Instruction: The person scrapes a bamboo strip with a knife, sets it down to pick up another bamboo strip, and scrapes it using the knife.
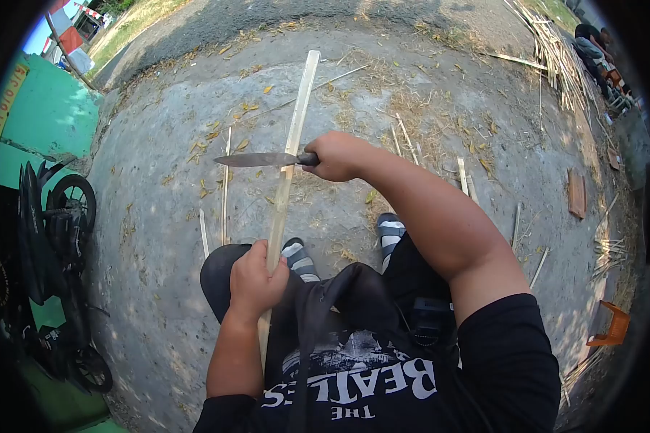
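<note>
A long pale bamboo strip (296, 119) runs from my lap up and away over the ground, tilted slightly right. My left hand (256, 280) is wrapped round its lower part above my thigh. In my right hand (338, 156) is the dark handle of a knife (256, 159). The blade points left and lies across the strip about midway up, where a lighter patch shows at the strip's edge. My right fist is just right of the strip.
Thin bamboo sticks (226, 187) lie on the concrete near my feet. A large bamboo pile (560, 61) is at the upper right, near a seated person. A motorcycle (58, 274) stands at the left. An orange stool (612, 325) and a brown block (577, 193) are at the right.
</note>
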{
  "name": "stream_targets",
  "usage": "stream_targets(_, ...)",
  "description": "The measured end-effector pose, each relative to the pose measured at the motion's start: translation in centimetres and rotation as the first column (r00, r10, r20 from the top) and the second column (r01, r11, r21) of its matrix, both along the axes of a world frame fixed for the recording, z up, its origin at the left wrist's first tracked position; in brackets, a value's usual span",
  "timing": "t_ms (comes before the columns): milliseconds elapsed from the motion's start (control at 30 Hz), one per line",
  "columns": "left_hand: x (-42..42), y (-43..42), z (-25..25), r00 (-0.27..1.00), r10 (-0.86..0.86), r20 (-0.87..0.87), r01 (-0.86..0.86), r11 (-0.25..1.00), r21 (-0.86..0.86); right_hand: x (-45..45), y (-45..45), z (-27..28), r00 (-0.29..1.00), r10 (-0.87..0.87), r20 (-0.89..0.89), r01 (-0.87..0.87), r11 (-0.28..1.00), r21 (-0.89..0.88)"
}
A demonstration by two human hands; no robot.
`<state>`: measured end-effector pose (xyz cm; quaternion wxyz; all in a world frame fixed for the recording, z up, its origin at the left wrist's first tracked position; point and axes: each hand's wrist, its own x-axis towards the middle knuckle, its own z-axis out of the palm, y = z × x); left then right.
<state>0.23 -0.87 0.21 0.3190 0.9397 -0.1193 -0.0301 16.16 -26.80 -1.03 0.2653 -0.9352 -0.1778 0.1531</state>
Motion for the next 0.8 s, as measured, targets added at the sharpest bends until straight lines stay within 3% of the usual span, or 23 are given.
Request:
stream_targets(100, -0.1, 0.1, 0.0, 1.000, -0.006, 0.002, 0.006, 1.000, 0.019, 0.2, 0.0, -0.6, 1.000, -0.006, 0.000, 0.006, 0.997, -0.082)
stream_targets(133, -0.1, 0.1, 0.0, 1.000, 0.012, -0.007, -0.012, 1.000, 0.010, -0.3, 0.3, -0.3, 0.998, -0.016, -0.054, 0.016, 1.000, 0.008)
stream_targets(233, 0.0, -0.1, -0.2, 1.000, 0.019, 0.019, -0.019, 1.000, -0.017, -2.0, 1.5, 0.6, 0.981, 0.193, 0.013, -0.191, 0.978, -0.086)
stream_targets(267, 0.0, -0.2, -0.2, 0.999, 0.019, 0.038, -0.018, 0.999, -0.027, -2.6, 1.9, 1.3, 0.974, 0.222, -0.047, -0.226, 0.966, -0.125)
stream_targets(367, 0.0, 0.0, -0.2, 1.000, 0.028, -0.007, -0.028, 0.998, -0.053, -1.6, 0.8, 1.0, 0.987, 0.161, 0.009, -0.160, 0.982, -0.097)
stream_targets(400, 0.1, 0.0, -0.2, 1.000, 0.022, 0.009, -0.021, 0.998, -0.054, -0.8, 0.3, 0.7, 1.000, 0.029, 0.011, -0.028, 0.996, -0.082)
stream_targets(500, -0.1, 0.2, -0.3, 0.999, 0.018, 0.045, -0.016, 0.999, -0.036, 0.5, -1.5, 0.0, 0.993, -0.115, 0.022, 0.115, 0.993, -0.026)
stream_targets(667, 0.1, 0.0, 0.1, 0.997, 0.074, -0.017, -0.075, 0.994, -0.074, -2.1, 0.8, 0.8, 0.971, 0.235, -0.035, -0.237, 0.968, -0.085)
stream_targets(767, 0.1, 0.2, -0.2, 0.998, 0.068, 0.012, -0.066, 0.992, -0.111, -1.9, 1.0, 0.3, 0.977, 0.213, -0.023, -0.214, 0.973, -0.082)
stream_targets(800, 0.0, 0.3, -0.1, 0.997, 0.071, -0.011, -0.072, 0.987, -0.147, -1.0, 0.2, -0.3, 0.995, 0.094, -0.033, -0.096, 0.994, -0.058)
